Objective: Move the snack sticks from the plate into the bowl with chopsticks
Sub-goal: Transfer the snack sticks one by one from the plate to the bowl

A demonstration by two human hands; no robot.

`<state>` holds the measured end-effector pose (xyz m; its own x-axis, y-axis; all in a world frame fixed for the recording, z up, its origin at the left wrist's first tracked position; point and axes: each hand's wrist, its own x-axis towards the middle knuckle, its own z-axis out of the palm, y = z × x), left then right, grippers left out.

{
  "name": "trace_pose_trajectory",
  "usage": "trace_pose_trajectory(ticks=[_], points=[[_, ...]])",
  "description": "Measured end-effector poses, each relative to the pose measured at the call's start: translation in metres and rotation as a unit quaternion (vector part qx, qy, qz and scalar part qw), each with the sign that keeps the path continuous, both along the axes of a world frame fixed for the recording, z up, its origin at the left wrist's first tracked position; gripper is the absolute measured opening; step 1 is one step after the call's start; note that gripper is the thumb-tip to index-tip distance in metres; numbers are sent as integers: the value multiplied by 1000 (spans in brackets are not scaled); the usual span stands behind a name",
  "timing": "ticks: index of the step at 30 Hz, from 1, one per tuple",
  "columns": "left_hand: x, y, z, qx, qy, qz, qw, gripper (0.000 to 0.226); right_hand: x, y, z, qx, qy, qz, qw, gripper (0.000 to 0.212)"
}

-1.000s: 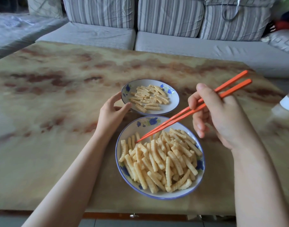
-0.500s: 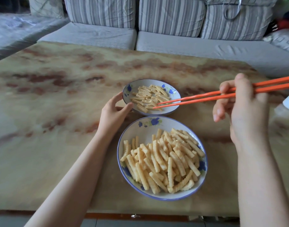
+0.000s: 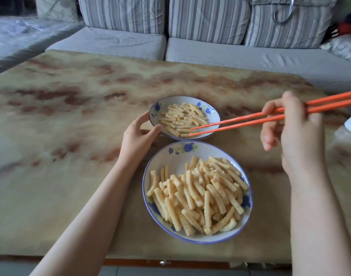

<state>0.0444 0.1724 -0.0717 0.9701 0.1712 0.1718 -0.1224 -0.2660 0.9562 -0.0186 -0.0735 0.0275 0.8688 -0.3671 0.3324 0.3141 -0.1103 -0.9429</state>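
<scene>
Near the front edge of the table [image 3: 71,176], a little right of its middle, stands the bowl [image 3: 170,160], already filled with a high pile of snack sticks. Just behind it, toward the middle of the table and almost touching it, is the plate [image 3: 170,101], where the remaining snack sticks [image 3: 182,118] lie in a thin flat layer. I think the two dishes are kept so close to make the way of each stick short. The left hand [image 3: 138,136] holds the left rim of the plate between thumb and forefinger, probably to stop it from sliding when the tips push on a stick. The right hand [image 3: 296,136] grips the orange chopsticks [image 3: 250,119] near their thick ends, with the fingers curled around them. They reach in low from the right side, over the plate's rim. Their tips are a little apart and clamp nothing yet. The lower tip is at the end of one stick at the plate's near side, but I cannot tell if it touches. In my judgement the next pick is being prepared, and many sticks are still left to move.
</scene>
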Motion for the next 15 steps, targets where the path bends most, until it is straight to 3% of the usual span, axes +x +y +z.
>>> trace_pose_trajectory(ticks=[4, 10, 15], points=[[0, 0, 0, -2, 1, 0, 1000, 44, -8, -13, 11, 29, 7, 50, 998, 57], [1, 0, 0, -8, -1, -2, 1000, 44, -9, -10, 10, -61, 36, 83, 994, 58], [0, -1, 1, -2, -8, 0, 1000, 45, -7, -7, 11, -78, 39, 90, 992, 61]])
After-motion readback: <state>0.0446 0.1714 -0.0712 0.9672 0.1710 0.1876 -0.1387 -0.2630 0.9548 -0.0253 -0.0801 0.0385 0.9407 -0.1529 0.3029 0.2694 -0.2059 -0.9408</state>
